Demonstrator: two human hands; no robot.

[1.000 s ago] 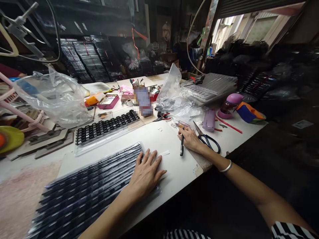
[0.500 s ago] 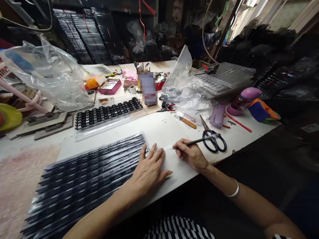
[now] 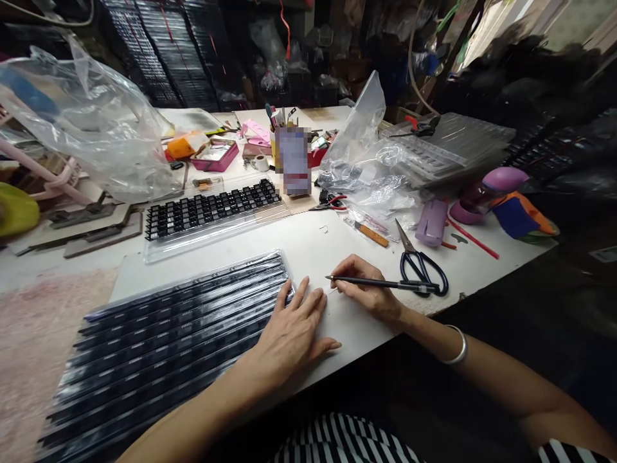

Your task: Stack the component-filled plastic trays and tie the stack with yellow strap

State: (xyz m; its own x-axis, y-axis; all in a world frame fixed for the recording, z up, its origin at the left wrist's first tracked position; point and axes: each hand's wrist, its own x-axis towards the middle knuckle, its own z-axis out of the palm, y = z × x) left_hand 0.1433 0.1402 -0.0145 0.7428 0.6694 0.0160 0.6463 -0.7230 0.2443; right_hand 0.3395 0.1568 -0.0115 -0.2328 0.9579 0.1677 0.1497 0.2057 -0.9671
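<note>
My right hand point(image 3: 369, 292) is closed around a slim black pen point(image 3: 376, 281), held nearly level with its tip pointing left. My left hand point(image 3: 296, 325) lies flat, fingers stretched out, at the right end of a clear tray of long dark strips point(image 3: 178, 334). Between the two hands, by the left fingertips, is a small pale slip point(image 3: 332, 290), too faint to make out. Just beyond the right hand, a pair of scissors point(image 3: 418, 267) with dark looped handles lies on the white table point(image 3: 231, 247), partly behind the pen's rear end.
A second clear tray with black parts point(image 3: 212, 209) sits farther back. Right of it lie pliers point(image 3: 332, 200), an orange-handled knife point(image 3: 371, 233), a purple case point(image 3: 431, 222) and a purple bottle point(image 3: 472, 199). Plastic bags point(image 3: 96, 128) bulge at left and centre.
The pen has swung from slanting down at the slip to nearly level, its tip raised off it. My left hand keeps its place by the tray. The whole view has shifted slightly.
</note>
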